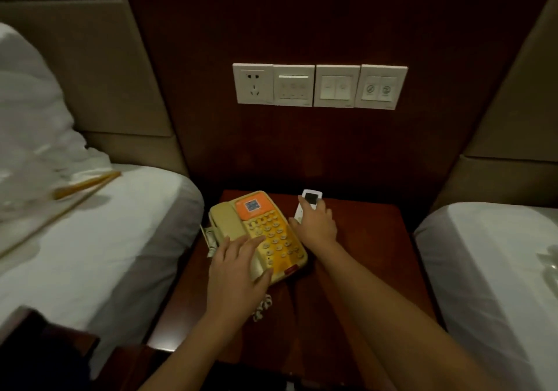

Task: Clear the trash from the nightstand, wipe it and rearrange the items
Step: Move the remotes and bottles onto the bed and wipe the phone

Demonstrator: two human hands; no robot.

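Nightstand (362,254): dark red-brown wood, smooth, slightly glossy top; stands betw. two beds w/ white sheets.
Phone (259,233): beige-yellow plastic desk set w/ orange panel, rows of round keys; lies on left-back part of top, turned at an angle. Handset in cradle on its left side.
Left hand (238,273): open, fingers spread flat, resting on phone's near edge and keypad; grips nothing.
Right hand (317,224): closed around remote (308,205), just right of phone, near back of top.
Remote: slim white plastic bar w/ small dark screen; likely light, stiff, a bit slippery. Best held round the middle, as now.
Phone handling: prob. light but bulky, hard shell; handset may slip off if tilted. Better to slide it flat or lift by both sides of base.
Cord (262,304): white coiled, springy; shows under left wrist, may pull at phone.
Trash: small crumpled white thing (211,239) at phone's left edge, cannot tell what exactly.
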